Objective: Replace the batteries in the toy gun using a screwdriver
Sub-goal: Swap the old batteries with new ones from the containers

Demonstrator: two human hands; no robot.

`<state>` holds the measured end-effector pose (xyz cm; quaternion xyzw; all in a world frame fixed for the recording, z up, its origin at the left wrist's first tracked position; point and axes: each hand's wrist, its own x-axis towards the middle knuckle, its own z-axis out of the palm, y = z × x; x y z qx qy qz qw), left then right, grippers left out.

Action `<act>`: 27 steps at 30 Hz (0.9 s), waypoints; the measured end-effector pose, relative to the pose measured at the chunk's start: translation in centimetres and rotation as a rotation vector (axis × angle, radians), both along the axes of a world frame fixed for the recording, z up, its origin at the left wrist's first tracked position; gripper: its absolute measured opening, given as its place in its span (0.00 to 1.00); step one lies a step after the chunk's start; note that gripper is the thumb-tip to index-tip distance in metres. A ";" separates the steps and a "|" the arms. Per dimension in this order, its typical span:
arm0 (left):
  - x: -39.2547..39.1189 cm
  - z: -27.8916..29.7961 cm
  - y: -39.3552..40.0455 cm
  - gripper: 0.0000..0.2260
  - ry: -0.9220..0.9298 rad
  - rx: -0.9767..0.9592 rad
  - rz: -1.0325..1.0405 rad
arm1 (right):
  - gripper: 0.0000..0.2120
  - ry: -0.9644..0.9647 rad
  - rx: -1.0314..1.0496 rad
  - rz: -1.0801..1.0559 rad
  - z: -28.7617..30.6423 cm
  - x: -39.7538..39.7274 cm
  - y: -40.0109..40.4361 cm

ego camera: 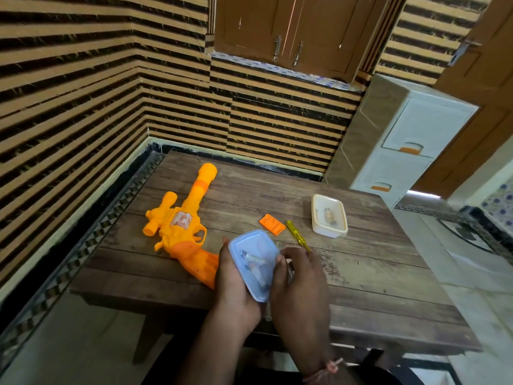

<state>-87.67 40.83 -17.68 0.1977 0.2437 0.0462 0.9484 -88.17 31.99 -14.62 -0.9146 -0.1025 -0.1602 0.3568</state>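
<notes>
Fingers of both hands clasp the blue container (254, 262), hiding its edges; blurred batteries (255, 263) inside.

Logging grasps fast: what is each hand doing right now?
Left hand: holds the blue container.
Right hand: grips the same container's other edge.

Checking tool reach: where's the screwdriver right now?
In the head view the yellow screwdriver lies untouched on the wooden table, right of centre, between the orange battery cover and the white container, just beyond the right hand.
</notes>
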 end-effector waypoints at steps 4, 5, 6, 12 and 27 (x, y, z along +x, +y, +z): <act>0.0 -0.5 -0.2 0.26 -0.041 -0.036 -0.065 | 0.04 0.036 0.017 0.007 -0.1 0.5 0.2; 0.0 -0.7 -0.2 0.27 -0.043 -0.026 -0.067 | 0.04 0.038 0.034 0.005 0.0 0.4 0.3; 0.0 -0.6 -0.1 0.29 -0.049 0.000 -0.077 | 0.04 0.040 0.047 0.003 0.0 0.2 0.5; 0.2 0.2 -0.8 0.28 0.016 0.163 -0.071 | 0.09 0.184 0.173 -0.007 -0.2 0.5 1.0; 0.3 0.2 -0.7 0.23 0.196 1.046 0.192 | 0.25 0.341 0.183 0.028 -0.5 0.7 -0.6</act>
